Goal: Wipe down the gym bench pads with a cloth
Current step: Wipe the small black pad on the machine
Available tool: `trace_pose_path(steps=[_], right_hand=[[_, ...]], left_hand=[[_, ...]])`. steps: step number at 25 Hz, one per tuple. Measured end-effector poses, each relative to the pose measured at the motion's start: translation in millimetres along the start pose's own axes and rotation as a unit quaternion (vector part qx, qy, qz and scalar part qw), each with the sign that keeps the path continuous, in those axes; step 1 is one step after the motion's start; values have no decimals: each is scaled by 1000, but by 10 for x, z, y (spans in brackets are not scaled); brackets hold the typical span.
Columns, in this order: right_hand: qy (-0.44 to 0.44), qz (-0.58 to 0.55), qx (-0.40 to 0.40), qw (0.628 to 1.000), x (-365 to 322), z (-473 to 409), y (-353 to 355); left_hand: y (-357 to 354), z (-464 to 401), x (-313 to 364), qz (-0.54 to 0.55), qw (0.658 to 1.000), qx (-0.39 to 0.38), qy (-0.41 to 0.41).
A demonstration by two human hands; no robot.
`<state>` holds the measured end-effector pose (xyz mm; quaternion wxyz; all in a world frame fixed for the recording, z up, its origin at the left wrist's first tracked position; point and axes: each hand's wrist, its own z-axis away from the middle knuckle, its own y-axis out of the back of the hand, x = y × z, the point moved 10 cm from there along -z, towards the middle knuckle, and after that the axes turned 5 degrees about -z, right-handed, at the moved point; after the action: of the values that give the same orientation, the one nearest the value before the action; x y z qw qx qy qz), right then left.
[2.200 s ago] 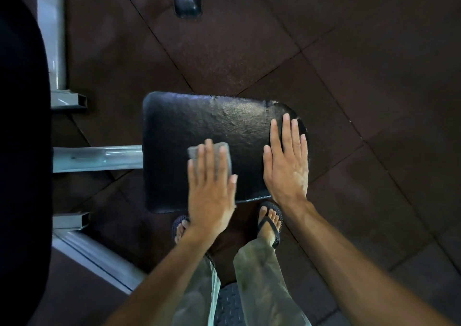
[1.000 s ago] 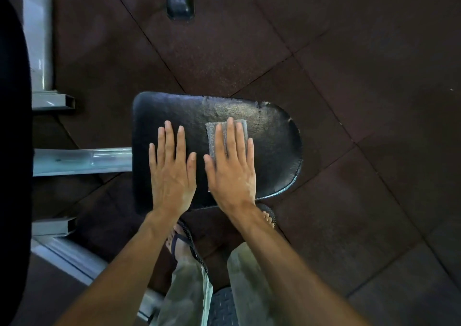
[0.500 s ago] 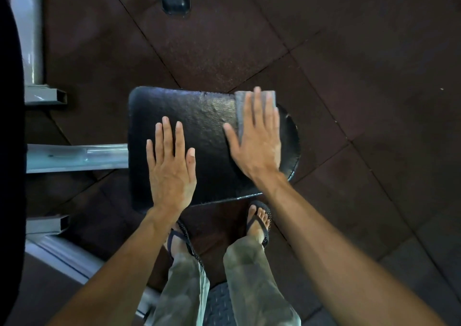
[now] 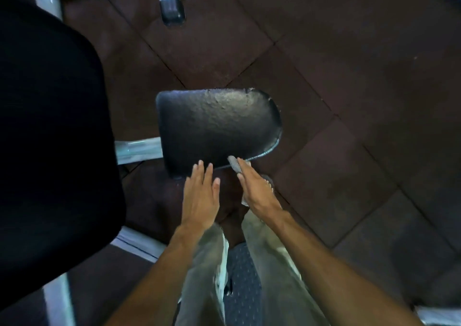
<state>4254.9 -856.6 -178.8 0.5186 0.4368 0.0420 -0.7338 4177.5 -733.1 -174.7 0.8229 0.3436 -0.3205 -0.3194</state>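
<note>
The small black seat pad [image 4: 217,126], its skin cracked and rough, sits in the middle of the view. My left hand [image 4: 199,196] hovers flat with straight fingers, its fingertips over the pad's near edge and holding nothing. My right hand [image 4: 257,193] is turned on its side at the pad's near right edge. It holds the grey cloth [image 4: 234,165], which sticks out past my fingertips and touches the pad's edge. Most of the cloth is hidden under that hand.
A large black back pad [image 4: 50,126] fills the left side. A white frame bar [image 4: 138,148] joins the seat pad from the left, and a white post with a black cap [image 4: 171,8] stands at the top. Dark rubber floor tiles [image 4: 349,101] lie around; my legs stand below.
Both hands have pulled back toward me off the pad's top. My right hand brought the cloth from the far right corner to the near edge. The view has shifted right.
</note>
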Motion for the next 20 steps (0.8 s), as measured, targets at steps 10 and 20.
trace_pose_path(steps=[10, 20], right_hand=[[-156, -105, 162, 969, 106, 2249, 530], [-235, -269, 372, 857, 1744, 4177, 1559]], left_hand=[[365, 1591, 981, -69, 982, -102, -142], [-687, 2467, 3514, -229, 887, -137, -377]])
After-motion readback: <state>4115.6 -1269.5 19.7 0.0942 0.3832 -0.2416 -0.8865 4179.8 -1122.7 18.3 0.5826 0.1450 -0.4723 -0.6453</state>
